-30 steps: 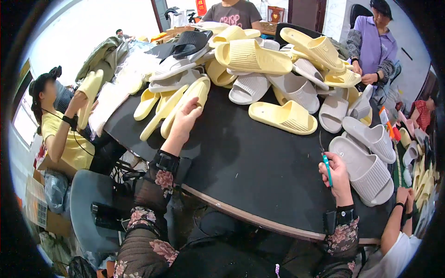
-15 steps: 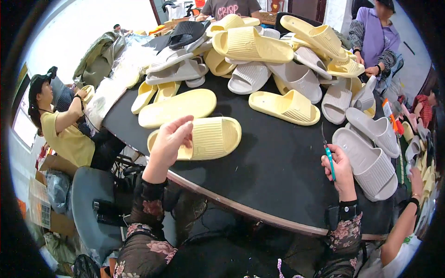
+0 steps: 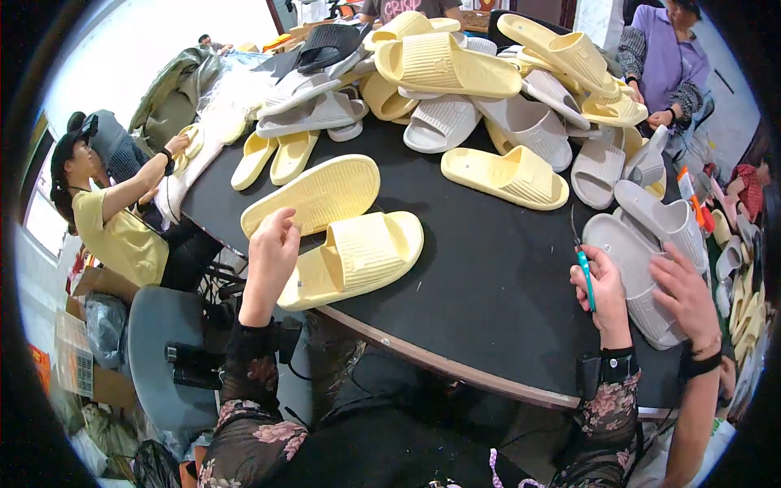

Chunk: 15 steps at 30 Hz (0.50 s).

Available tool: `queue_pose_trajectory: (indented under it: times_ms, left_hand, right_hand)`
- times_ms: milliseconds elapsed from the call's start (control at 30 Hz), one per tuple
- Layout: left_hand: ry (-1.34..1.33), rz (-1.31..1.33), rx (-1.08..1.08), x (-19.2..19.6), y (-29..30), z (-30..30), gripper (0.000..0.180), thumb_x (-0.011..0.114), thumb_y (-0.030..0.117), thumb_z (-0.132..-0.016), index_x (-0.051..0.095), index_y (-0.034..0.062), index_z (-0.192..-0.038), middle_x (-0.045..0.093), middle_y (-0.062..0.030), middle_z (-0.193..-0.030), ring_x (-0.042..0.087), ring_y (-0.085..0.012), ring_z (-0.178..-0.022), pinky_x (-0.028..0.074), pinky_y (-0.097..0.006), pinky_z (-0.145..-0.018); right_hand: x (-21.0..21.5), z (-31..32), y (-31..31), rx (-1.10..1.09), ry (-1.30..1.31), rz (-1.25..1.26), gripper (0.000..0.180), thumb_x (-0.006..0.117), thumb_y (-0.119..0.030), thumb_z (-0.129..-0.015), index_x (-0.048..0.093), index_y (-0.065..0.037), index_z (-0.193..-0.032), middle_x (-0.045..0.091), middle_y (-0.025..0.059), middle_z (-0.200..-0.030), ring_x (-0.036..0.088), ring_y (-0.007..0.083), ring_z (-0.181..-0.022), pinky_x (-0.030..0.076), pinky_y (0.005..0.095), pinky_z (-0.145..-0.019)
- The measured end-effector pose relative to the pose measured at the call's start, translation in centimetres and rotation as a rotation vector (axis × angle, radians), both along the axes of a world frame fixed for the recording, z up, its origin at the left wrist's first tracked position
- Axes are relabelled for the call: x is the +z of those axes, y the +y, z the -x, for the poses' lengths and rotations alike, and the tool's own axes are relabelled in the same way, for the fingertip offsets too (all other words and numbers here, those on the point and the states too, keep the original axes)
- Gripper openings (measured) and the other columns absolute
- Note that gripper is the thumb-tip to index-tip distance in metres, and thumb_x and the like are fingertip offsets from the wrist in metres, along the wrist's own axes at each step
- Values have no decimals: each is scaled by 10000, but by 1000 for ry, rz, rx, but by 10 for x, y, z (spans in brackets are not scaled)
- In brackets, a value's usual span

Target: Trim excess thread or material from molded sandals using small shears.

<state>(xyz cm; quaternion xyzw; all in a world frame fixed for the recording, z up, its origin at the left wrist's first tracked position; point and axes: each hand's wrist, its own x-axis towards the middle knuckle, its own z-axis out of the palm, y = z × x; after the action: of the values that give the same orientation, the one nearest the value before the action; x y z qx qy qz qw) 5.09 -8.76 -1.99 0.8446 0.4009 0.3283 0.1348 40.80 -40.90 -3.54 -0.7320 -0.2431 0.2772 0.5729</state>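
Two pale yellow slippers lie by my left hand [image 3: 272,256] at the table's left front edge. The far slipper [image 3: 325,191] shows its sole, while the near slipper [image 3: 362,260] lies strap up. My left hand is over their heel ends, its fingers loosely bent and apart; I see nothing held in it, and its contact with the slippers is unclear. My right hand [image 3: 600,285] grips small teal-handled scissors [image 3: 584,272], thin curved tip pointing away. Just right of it lies a grey slipper [image 3: 614,244], with a co-worker's hand [image 3: 687,293] over its strap end.
A heap of yellow, grey and black slippers [image 3: 447,65] fills the back of the black table [image 3: 488,268]. One yellow slipper [image 3: 508,177] lies before it. Another person [image 3: 122,220] works at left, and one in purple [image 3: 663,61] stands at back right.
My left hand has drawn back left and down, and the near yellow slipper is turned with its strap end higher. The far one shows more sole. The co-worker's hand has come over the grey slipper.
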Motion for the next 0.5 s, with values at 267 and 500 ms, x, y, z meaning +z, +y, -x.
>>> queue_pose_trajectory:
  times_ms: [267,500]
  left_hand:
    - [375,-242,-121,8,44,-3,539,691,71,-725,518,81,-1236,562,-134,-1193,499,-359,-1122,392,-445,-947]
    - [497,-211,-120,12,83,-9,536,672,100,-735,494,102,-1240,573,-139,-1169,535,-340,-1087,414,-461,-890]
  right_hand:
    - [4,3,0,8,-15,9,452,643,-115,-840,467,21,-1232,547,26,-742,446,23,-488,328,161,-370]
    - [6,6,0,16,-46,18,436,682,-154,-832,511,27,-1189,539,-18,-688,467,35,-515,342,187,-414]
